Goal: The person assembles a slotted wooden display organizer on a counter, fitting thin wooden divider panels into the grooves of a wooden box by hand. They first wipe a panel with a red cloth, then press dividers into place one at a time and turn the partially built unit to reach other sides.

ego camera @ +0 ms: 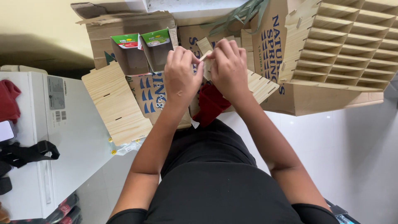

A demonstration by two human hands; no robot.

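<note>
Left hand (181, 74) and right hand (229, 68) both pinched 1 small wooden piece (204, 57); slotted plywood panel (118, 103) lay at 9 o'clock.

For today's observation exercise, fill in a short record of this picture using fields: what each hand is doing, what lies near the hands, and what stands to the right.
left hand: left hand pinches a small pale wooden piece at the fingertips
right hand: right hand meets the same piece from the other side
under the hands: red cloth and a slotted wooden panel on flattened cardboard
behind the left hand: two small open cartons with green tops
to the right: wooden grid rack of many compartments
</note>
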